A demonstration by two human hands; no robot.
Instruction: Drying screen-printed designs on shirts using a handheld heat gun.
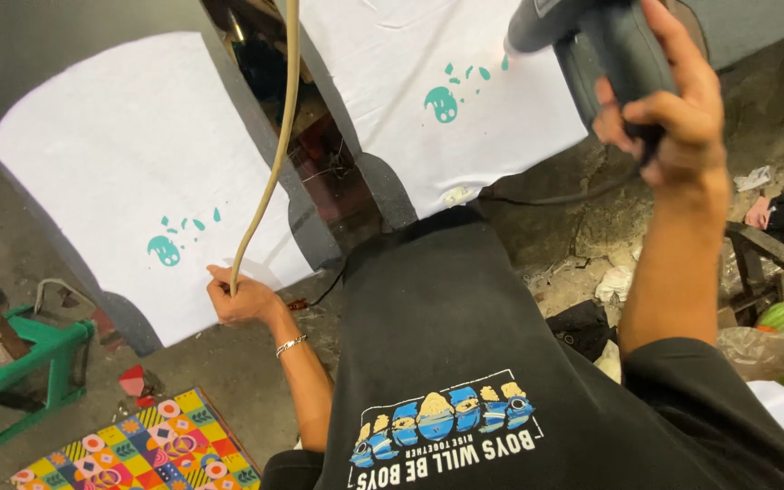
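Note:
My right hand (673,113) is raised at the upper right, gripping the dark grey handle of a heat gun (592,32) whose nozzle points left over a white shirt (410,54) with a small teal print (442,102). My left hand (240,295) is closed around a tan hose (274,154) that rises to the top edge. It rests at the lower edge of a second white shirt (111,154), stretched on a grey board, with the same teal print (167,247). A bracelet sits on my left wrist.
A gap with dark machine parts (319,154) separates the two boards. A green plastic stool (20,363) stands at the lower left beside a colourful patterned mat (156,449). Rubble, rags and a metal bar (773,249) lie at the right. My black shirt fills the bottom centre.

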